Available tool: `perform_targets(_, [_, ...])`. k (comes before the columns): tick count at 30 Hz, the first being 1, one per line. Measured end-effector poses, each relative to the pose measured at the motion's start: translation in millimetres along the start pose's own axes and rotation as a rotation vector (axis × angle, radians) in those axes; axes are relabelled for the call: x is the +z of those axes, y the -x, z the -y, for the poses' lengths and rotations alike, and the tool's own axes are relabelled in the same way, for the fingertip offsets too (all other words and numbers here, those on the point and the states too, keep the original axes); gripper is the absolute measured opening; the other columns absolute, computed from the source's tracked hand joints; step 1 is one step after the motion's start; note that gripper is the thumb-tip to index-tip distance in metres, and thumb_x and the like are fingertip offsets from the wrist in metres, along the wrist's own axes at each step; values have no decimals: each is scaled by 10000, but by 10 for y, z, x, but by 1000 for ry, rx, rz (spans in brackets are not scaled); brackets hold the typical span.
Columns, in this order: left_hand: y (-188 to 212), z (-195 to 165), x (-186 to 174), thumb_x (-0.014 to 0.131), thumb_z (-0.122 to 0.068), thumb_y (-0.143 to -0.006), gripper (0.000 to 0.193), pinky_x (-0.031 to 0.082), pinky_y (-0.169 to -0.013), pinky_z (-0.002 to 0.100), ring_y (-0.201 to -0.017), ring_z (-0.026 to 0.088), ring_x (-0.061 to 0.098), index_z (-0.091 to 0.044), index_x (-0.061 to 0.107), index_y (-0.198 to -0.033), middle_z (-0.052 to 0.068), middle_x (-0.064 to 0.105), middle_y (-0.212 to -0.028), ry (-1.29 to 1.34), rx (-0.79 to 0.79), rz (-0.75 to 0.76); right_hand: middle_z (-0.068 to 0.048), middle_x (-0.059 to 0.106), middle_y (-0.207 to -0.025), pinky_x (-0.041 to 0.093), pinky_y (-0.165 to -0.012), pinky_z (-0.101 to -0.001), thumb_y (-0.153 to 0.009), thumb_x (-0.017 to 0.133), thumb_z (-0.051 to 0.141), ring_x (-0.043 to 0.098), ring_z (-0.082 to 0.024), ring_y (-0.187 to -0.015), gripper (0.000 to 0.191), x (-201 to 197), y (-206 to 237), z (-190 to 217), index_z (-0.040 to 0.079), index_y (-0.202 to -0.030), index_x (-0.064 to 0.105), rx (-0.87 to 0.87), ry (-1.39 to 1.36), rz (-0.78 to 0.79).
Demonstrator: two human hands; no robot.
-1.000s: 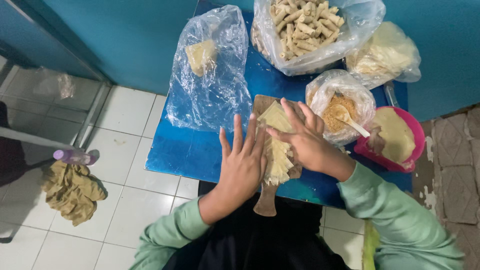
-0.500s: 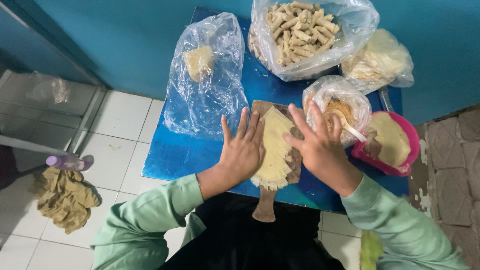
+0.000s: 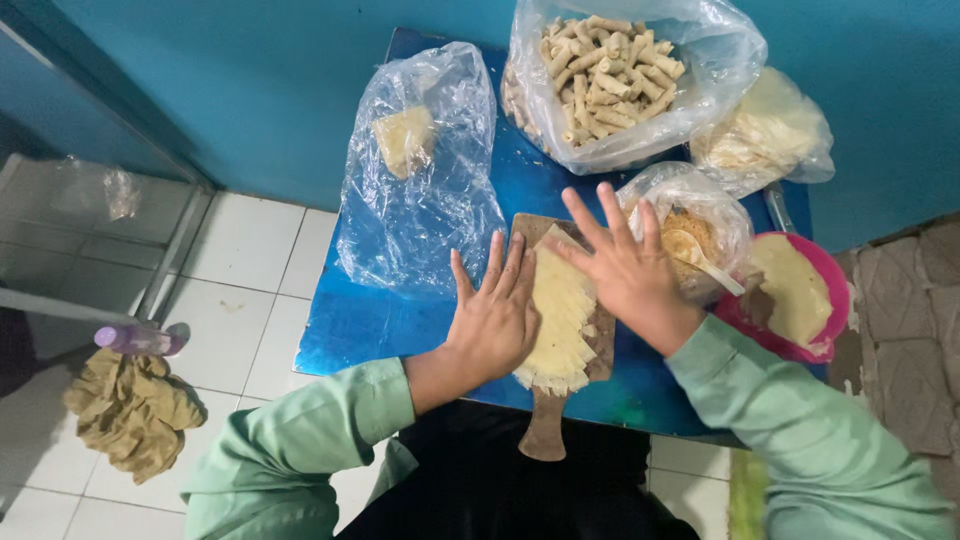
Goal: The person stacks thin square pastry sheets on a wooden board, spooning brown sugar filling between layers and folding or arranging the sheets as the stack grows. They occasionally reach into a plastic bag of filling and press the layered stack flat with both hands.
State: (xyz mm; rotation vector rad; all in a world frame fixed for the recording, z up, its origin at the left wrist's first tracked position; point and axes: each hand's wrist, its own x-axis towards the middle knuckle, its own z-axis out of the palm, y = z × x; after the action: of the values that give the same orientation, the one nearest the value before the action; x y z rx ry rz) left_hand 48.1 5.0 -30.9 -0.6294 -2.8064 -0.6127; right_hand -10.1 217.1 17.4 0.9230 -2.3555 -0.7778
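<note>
Two hands, left hand [image 3: 495, 318], right hand [image 3: 625, 268], flat on one wrapper stack [image 3: 558, 318].

The table [image 3: 400, 320] is bright blue, and every colour below is placed from it. On it lies a brown wooden board [image 3: 545, 430] carrying pale yellow sheets [image 3: 560, 310] fanned in overlapping stripes. At its far edge, a clear bag [image 3: 620, 80] holds tan rolls; a 2nd clear bag [image 3: 420, 190] holds 1 pale yellow block. At its right edge sits a pink bowl [image 3: 830, 310] of cream-coloured paste. Both sleeves [image 3: 310, 450] reaching over it are mint green. Behind it the wall [image 3: 280, 90] is teal. Left of it, the floor tiles [image 3: 250, 260] are white with grey grout, bearing an olive-brown rag [image 3: 130, 410] and a purple bottle [image 3: 135, 340].
</note>
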Motion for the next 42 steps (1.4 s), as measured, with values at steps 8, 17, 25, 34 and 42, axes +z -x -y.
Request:
perform_targets(8, [36, 25, -31, 470, -263, -932, 683, 26, -1108, 813, -1555, 427, 101, 84, 356, -1509, 251, 228, -1649, 33, -4, 4, -111, 246, -1730, 271, -1153, -648, -939, 556, 121, 235, -418, -1544, 588, -67, -66, 1, 367, -1471, 594, 56, -160, 47])
perform_targets(17, [40, 30, -41, 476, -263, -925, 682, 34, -1113, 811, -1553, 424, 117, 78, 370, -1505, 248, 236, -1649, 23, -9, 6, -134, 311, -1698, 274, -1134, -660, -908, 542, 116, 293, -435, -1515, 589, -79, -127, -57, 301, -1463, 615, 114, -165, 128])
perform_targets(25, [-2, 46, -37, 469, -273, -926, 691, 25, -1104, 811, -1549, 428, 93, 74, 346, -1511, 250, 211, -1649, 49, -22, 51, -110, 340, -1647, 285, -1103, -678, -867, 534, 65, 344, -414, -1464, 660, -301, 149, 173, 396, -1433, 615, 84, -351, 104])
perform_targets(34, [10, -8, -41, 455, -269, -944, 674, 16, -1112, 807, -1552, 434, 82, 72, 343, -1515, 252, 206, -1654, 28, -26, 41, -164, 293, -1644, 266, -1045, -705, -837, 564, 105, 258, -500, -1453, 604, -203, 36, -142, 392, -1367, 602, 182, -503, 275])
perform_targets(42, [-10, -6, -24, 468, -258, -932, 681, 27, -1111, 810, -1552, 433, 104, 68, 349, -1518, 249, 219, -1650, 29, -31, 39, -176, 230, -1657, 209, -1053, -758, -784, 561, 17, 197, -536, -1463, 763, 21, -74, 4, 311, -1488, 554, 166, -633, 208])
